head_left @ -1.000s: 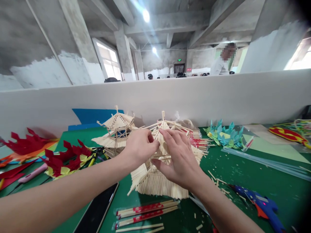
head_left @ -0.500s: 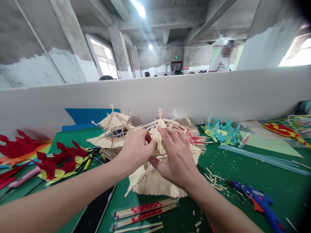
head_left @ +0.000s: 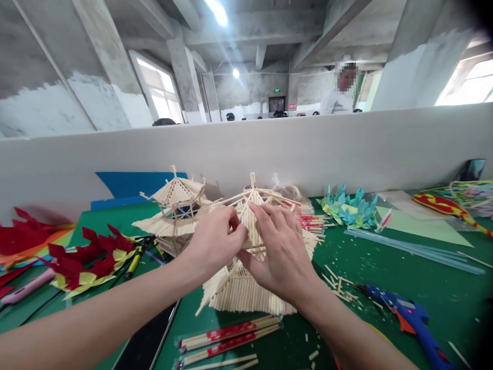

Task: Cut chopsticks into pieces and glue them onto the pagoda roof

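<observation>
A pagoda model (head_left: 249,294) built of pale wooden chopsticks stands in front of me on the green tabletop. My left hand (head_left: 217,236) is closed at the left of its upper roof, thumb and forefinger pinched together; what lies between them is hidden. Across the roof's right face lie the fingers of my right hand (head_left: 275,241), with the thumb lower down beneath the roof edge, gripping the model. Both hands cover much of the upper tier. Behind my left hand is a second chopstick pagoda (head_left: 175,198), apparently finished with tiered roofs.
Wrapped chopsticks (head_left: 231,336) lie in front, beside a dark phone-like slab (head_left: 148,339). At right are a blue glue gun (head_left: 408,313), stick offcuts (head_left: 339,288), glue sticks (head_left: 412,249) and a teal paper flower (head_left: 348,208). Red paper flowers (head_left: 88,259) sit left. A white partition (head_left: 346,149) rises behind.
Both hands keep nearly the same hold on the pagoda model. The view has shifted slightly, and the person beyond the partition has moved a little left.
</observation>
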The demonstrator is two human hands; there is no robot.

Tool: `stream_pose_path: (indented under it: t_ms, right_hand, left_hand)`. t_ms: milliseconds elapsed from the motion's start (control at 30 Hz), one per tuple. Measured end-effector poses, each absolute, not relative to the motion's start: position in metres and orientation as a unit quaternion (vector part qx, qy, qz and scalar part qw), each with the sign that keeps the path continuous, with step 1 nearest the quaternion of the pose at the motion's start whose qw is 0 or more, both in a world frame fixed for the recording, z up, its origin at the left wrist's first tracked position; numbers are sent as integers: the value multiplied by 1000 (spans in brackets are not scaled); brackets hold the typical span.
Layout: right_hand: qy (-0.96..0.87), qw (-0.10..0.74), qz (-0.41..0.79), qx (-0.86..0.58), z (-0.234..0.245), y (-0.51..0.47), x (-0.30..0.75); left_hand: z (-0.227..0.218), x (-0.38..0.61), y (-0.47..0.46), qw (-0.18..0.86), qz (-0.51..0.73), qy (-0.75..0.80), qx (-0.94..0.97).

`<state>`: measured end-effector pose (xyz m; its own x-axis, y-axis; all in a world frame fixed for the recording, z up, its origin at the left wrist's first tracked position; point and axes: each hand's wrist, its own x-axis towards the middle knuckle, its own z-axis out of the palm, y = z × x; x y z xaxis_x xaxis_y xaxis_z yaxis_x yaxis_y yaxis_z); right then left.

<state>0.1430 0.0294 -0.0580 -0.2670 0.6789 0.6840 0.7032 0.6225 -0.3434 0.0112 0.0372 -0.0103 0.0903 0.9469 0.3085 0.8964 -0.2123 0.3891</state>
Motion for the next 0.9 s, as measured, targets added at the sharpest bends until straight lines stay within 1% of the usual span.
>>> stream_pose_path:
  t_ms: [200,533,633,800,900]
  right_hand:
    - [-799,413,-14,-437,-58,30,143]
    - [-807,393,-17,-440,-58,28,146]
    - [-807,397,-25,-436,-59,30,146]
    - [-807,398,-35,-434,-60,29,144]
    - [-808,402,-43,-428,-60,28,143]
  left_hand:
    - [-9,12,35,78,273,616,735]
    - [-6,4,27,154,317,611,708]
    - [-8,-1,24,168,328,613,699]
    - [-16,-8,21,228,360,580,694]
    - [-19,-10,21,240,376,567,693]
